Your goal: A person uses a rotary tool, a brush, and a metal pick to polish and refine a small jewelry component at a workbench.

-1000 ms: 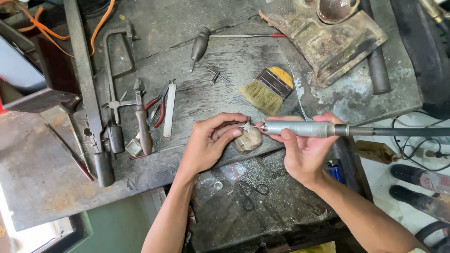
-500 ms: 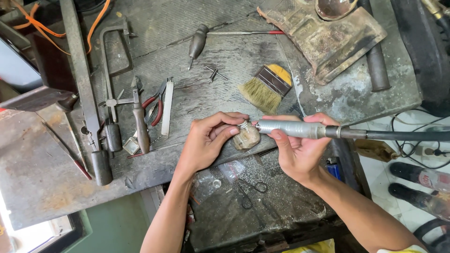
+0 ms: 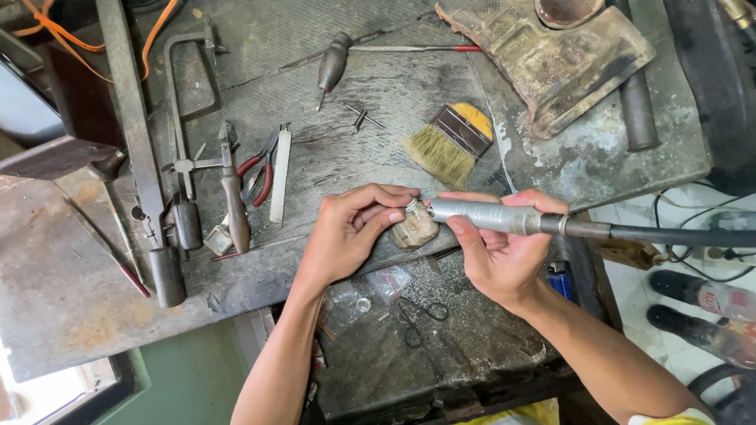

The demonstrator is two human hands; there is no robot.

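My left hand (image 3: 350,232) pinches a small silver ring (image 3: 411,205) between thumb and fingertips, resting it on a worn wooden bench peg (image 3: 415,229) at the front edge of the workbench (image 3: 331,165). My right hand (image 3: 504,248) grips a metal rotary handpiece (image 3: 488,215) like a pen. Its tip touches the ring. A black flexible shaft (image 3: 669,234) runs from the handpiece off to the right.
A yellow-handled brush (image 3: 450,142), red-handled pliers (image 3: 256,169), a saw frame (image 3: 183,110), files, a graver (image 3: 331,67) and a scorched block (image 3: 551,59) lie on the bench. A lower tray (image 3: 441,346) holds scissors, plastic bags and a blue lighter (image 3: 559,279). Bottles stand on the floor at right.
Both hands have stayed at the peg with the handpiece tip on the ring. The view has shifted slightly; nothing was picked up or released.
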